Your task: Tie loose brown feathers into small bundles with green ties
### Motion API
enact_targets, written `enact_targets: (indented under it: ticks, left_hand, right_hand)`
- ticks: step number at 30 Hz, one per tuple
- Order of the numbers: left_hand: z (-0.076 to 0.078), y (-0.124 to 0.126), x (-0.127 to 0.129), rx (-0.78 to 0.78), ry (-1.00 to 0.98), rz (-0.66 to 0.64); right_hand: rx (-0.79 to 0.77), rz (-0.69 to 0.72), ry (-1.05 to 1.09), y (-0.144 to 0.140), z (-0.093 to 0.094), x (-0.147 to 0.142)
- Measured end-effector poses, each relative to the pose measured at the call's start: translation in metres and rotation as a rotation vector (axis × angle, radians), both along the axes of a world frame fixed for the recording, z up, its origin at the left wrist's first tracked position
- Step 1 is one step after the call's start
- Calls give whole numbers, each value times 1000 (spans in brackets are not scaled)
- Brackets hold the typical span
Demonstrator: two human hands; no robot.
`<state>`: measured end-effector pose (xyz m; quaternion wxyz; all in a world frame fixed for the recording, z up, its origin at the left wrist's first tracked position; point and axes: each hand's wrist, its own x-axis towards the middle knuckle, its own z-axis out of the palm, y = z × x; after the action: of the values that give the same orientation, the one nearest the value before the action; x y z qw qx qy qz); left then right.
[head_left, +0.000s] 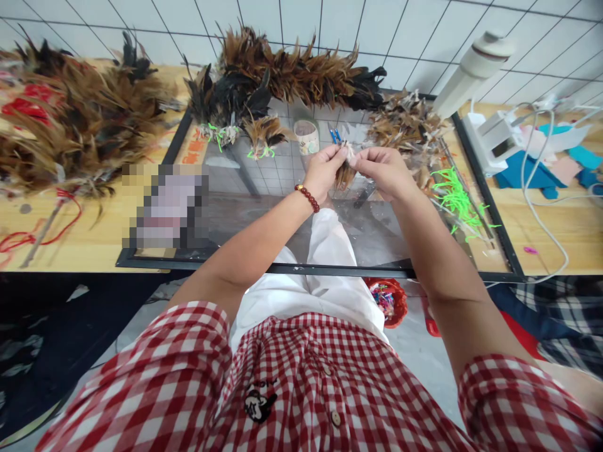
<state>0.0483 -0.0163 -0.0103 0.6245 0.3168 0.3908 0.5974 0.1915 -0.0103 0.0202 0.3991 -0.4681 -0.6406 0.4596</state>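
Observation:
Above a dark-framed glass panel (282, 232), my left hand (325, 168) pinches a small brown feather bundle (345, 177) whose pale fluffy ends point up. A bead bracelet circles that wrist. My right hand (382, 168) has its thumb and forefinger closed at the bundle's pale end; whether they hold anything more is too small to tell. Just beyond the fingers lie blue pen-like items (335, 135) and a roll of tape (306, 136). A tied feather bunch (264, 134) with green ends rests left of the roll. Loose brown feathers (405, 129) are heaped beyond my right hand.
Long rows of feathers (301, 69) line the tiled wall, with a large feather pile (98, 119) at left. Bright green ties (455, 194) lie right. A white post (471, 72), power adapter (502, 141) and looping cable (532, 169) stand at the right edge.

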Motion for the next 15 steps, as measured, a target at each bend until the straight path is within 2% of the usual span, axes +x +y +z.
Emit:
enact_targets:
  ticks: [4, 8, 11, 15]
  left_hand:
    - [4, -6, 1, 30, 14, -64]
    - [2, -4, 1, 23, 12, -62]
    - [-3, 1, 0, 15, 10, -23]
    - [-2, 4, -1, -36, -3, 14]
  right_hand:
    - [-43, -9, 35, 7, -11, 2]
    - [-47, 17, 1, 11, -14, 5]
    - [81, -29, -141, 13, -4, 20]
    - [224, -193, -482, 16, 18, 58]
